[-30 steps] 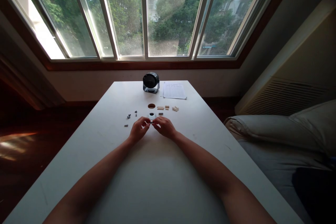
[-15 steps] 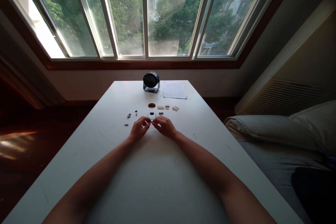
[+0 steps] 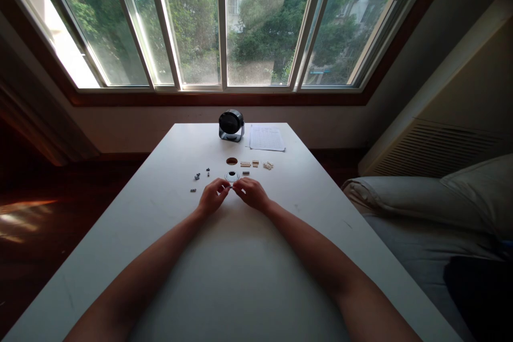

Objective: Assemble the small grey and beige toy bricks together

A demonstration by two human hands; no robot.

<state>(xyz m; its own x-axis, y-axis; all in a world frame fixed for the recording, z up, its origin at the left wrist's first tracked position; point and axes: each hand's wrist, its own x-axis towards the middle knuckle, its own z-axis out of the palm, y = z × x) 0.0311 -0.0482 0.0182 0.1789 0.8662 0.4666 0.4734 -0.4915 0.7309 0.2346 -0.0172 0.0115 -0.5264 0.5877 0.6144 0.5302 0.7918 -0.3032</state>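
My left hand (image 3: 214,194) and my right hand (image 3: 250,192) meet fingertip to fingertip at the middle of the white table. Between their pinched fingers is a small dark grey piece (image 3: 231,187), too small to name. Just beyond the fingertips lies a round pale ring-shaped cover (image 3: 231,176) with a dark centre. A short dark grey block (image 3: 246,173) rests past my right hand. Left of my left hand are several small grey pieces (image 3: 196,176) and a separate flat grey piece (image 3: 193,190).
Several gold-coloured small parts (image 3: 246,164) stand in rows behind the hands, with a loose pale pile (image 3: 268,165) to their right. A round hole (image 3: 231,161) opens in the white table (image 3: 240,278). A black fan (image 3: 231,125) and printed sheets (image 3: 267,138) sit farther back.
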